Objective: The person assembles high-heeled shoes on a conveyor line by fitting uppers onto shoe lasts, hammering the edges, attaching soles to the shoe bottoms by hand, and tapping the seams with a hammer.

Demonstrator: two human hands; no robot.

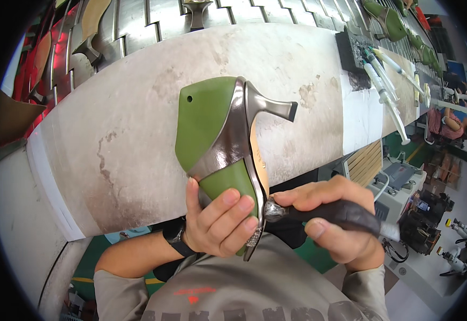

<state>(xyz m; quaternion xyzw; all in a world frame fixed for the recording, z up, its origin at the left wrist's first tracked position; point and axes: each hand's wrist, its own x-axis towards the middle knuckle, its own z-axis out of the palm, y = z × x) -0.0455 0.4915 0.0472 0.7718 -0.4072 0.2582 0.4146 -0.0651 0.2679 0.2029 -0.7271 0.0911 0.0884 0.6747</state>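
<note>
A high-heeled shoe [234, 128] with a shiny brown-metallic strap and heel is mounted on a green shoe last [204, 115]. It is tilted on its side, heel to the right, toe toward me. My left hand [220, 222] wraps around the toe end, fingers over the green last and the glittery toe edge. In my right hand [340, 214] is a hammer-like tool [330, 215] with a dark handle and a worn, rounded metal head. That head lies against the sole edge near the toe, beside my left fingertips.
Under the shoe's far end stretches a stained pale work surface [137, 134]. Beyond it runs a slatted metal conveyor [169, 21] carrying more shoes. A black foam block [351, 51] holds several syringes [386, 88] at the right. Machinery [426, 214] and another person [450, 124] are farther right.
</note>
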